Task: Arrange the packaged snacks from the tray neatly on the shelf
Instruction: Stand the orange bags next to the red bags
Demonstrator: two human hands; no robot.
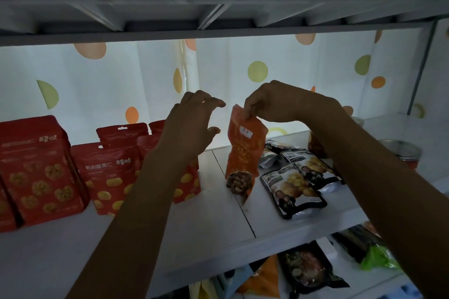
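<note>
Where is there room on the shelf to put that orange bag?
Bare shelf shows between the red pouches and the orange bag, and along the front edge before them. Right of the bag it is crowded: black packs lie overlapping.

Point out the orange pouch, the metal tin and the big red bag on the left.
orange pouch [244,153]: head view, middle of its front, below the white label.
metal tin [400,149]: head view, on its silvery top.
big red bag [36,172]: head view, centre of its printed front.
</note>
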